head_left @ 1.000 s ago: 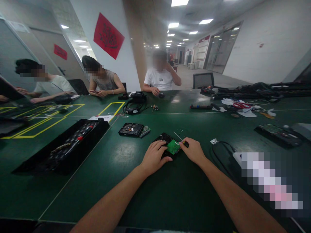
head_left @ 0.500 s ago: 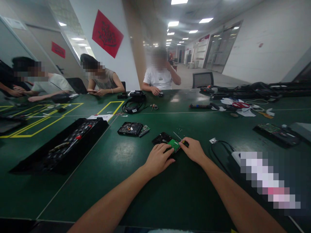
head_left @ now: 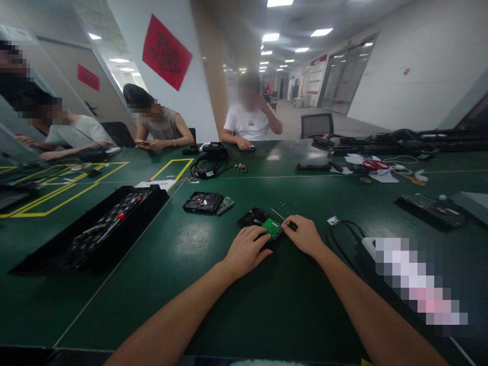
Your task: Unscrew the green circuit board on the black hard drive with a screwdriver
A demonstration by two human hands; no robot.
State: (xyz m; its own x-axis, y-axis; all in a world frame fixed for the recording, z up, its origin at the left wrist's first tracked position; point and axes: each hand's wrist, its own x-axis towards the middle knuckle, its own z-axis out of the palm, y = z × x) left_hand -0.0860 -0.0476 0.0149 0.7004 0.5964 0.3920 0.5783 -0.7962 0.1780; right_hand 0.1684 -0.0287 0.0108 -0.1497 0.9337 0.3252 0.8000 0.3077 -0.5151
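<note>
A black hard drive (head_left: 252,216) lies on the green table, with a green circuit board (head_left: 272,226) at its near right end. My left hand (head_left: 247,249) rests over the near side of the drive, holding it, its fingertips on the board and its thumb apart. A screwdriver with a dark and yellow handle (head_left: 292,225) is gripped in my right hand (head_left: 304,235), close to the board's right edge. Its thin shaft points up and left, away from me. Several tiny screws (head_left: 281,205) are scattered just beyond it.
Left of the drive lies another opened hard drive (head_left: 204,202) beside a loose circuit board (head_left: 226,205). A long black tray (head_left: 152,201) holds tools. At right are a cable (head_left: 345,222) and another drive (head_left: 430,211). People sit across the table (head_left: 213,305).
The view has shifted slightly. My hands, the drive and the screwdriver keep nearly the same places. At far left, a standing person leans further into view.
</note>
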